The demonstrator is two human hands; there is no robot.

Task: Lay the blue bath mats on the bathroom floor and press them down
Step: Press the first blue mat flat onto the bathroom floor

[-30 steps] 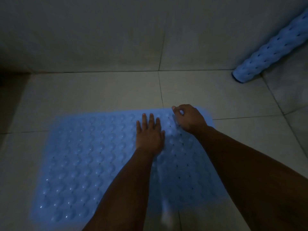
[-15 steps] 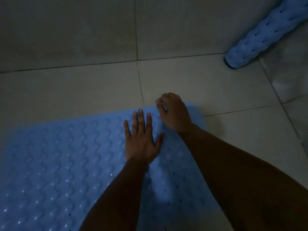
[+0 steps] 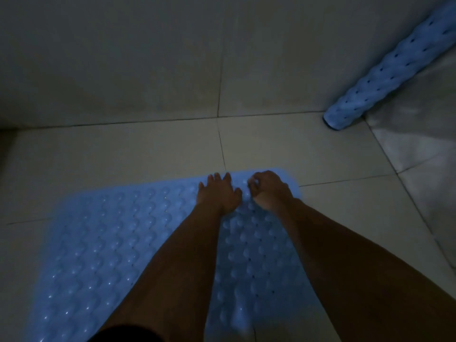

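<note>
Bubbled blue mat (image 3: 103,243), left hand (image 3: 217,196) flat

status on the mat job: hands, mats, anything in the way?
Left hand flat on unrolled mat near far edge. Right hand curled there, grip unclear. Second mat rolled up against wall. Nothing in the way.

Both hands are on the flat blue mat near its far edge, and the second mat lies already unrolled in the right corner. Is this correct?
One thing is wrong: in the head view the second mat is still rolled up, leaning in the right corner. The rest holds: the left hand and right hand are on the flat mat near its far edge.
</note>
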